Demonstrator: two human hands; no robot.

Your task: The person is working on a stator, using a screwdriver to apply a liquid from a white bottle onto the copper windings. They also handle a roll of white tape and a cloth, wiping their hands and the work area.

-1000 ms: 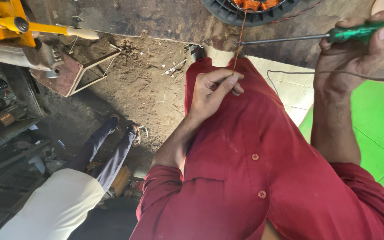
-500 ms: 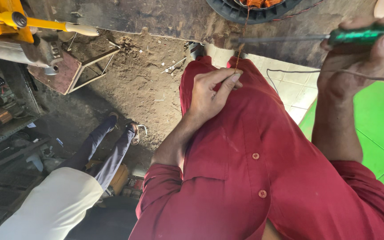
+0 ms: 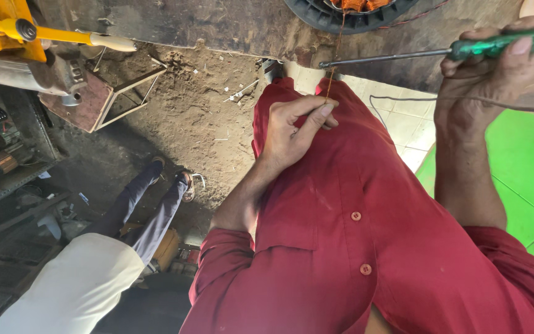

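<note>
Wire (image 3: 335, 55) thin, light, likely snaps; left hand (image 3: 292, 133) fingers pinch it below stator (image 3: 341, 15); right hand (image 3: 483, 80) fingers clamped on screwdriver (image 3: 428, 54) handle.

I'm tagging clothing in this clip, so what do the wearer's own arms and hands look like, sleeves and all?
Both hands, left hand and right hand, are bare: no gloves, rings or watch visible. The forearms are uncovered. The dark red buttoned shirt has its left sleeve rolled to about the elbow, ending in a folded cuff.
</note>
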